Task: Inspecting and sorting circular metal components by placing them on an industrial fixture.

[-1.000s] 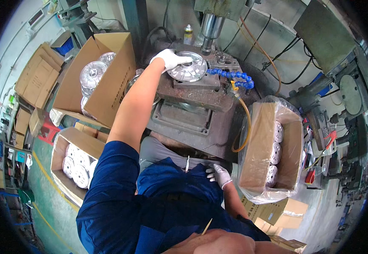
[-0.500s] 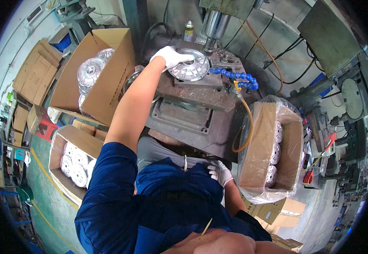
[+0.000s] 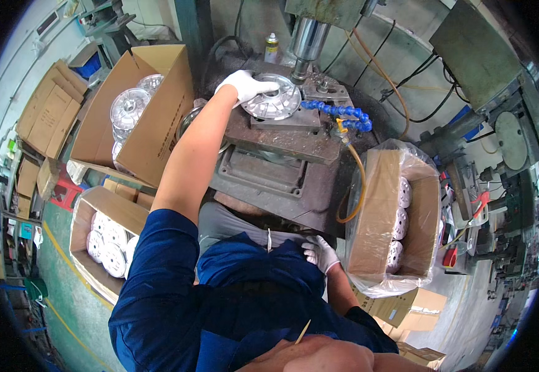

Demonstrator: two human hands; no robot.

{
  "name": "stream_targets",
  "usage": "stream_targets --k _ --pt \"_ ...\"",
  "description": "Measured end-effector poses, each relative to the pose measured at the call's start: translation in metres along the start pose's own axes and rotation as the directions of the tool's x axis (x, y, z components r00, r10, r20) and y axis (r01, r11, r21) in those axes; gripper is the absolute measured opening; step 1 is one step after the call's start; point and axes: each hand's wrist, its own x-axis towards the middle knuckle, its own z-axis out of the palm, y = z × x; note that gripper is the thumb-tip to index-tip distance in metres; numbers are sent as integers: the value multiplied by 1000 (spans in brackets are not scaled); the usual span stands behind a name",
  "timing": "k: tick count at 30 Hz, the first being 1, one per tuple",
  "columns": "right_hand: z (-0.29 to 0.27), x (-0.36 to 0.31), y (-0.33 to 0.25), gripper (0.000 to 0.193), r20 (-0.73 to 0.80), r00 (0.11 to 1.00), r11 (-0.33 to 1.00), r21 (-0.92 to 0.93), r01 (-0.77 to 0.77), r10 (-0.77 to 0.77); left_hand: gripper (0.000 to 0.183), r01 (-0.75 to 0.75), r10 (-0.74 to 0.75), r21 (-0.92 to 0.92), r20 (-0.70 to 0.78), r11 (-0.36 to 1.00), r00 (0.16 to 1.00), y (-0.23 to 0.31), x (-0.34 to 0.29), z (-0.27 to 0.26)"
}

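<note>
My left hand (image 3: 245, 85), in a white glove, holds a round silvery metal disc (image 3: 274, 104) by its left side. The thumb reaches over the disc toward its raised hub, and the other fingers are partly hidden. Under the disc is a flat metal block on the machine table (image 3: 282, 139), just left of and below the drill press spindle (image 3: 310, 43). The blue segmented coolant hose (image 3: 337, 110) ends close to the disc's right rim. My right hand (image 3: 324, 253), also gloved, rests by my right hip with its fingers spread on my clothes.
On the left, a tall cardboard box (image 3: 158, 118) holds several shiny discs, and a lower box (image 3: 111, 208) holds several white-looking ones. A plastic-lined box (image 3: 368, 229) with discs stands right. Behind the table is a spray can (image 3: 271, 49); a yellowish tube (image 3: 361, 173) hangs in front.
The whole view has shifted slightly to the left. My left hand stays on the disc, and my right hand keeps its place by my hip.
</note>
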Motion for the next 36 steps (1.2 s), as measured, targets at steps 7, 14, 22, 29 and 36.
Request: stream_targets --k 7,14,22,29,36 --pt "3 -4 -1 52 -37 999 1000 25 10 -9 74 99 -100 14 46 995 994 -9 12 5" --pt "4 -8 1 52 -45 998 998 26 52 -51 95 8 -8 0 -3 1000 1000 -12 12 6" --pt "0 -13 5 55 -37 997 994 74 76 -73 92 71 -76 -30 -201 997 977 14 -20 4" --pt "-6 -12 9 54 -66 992 989 87 117 -111 59 53 -24 84 -314 995 949 5 -19 13" --pt "-5 -10 5 55 -55 995 992 89 87 -83 54 55 -20 77 -398 996 917 0 -27 5"
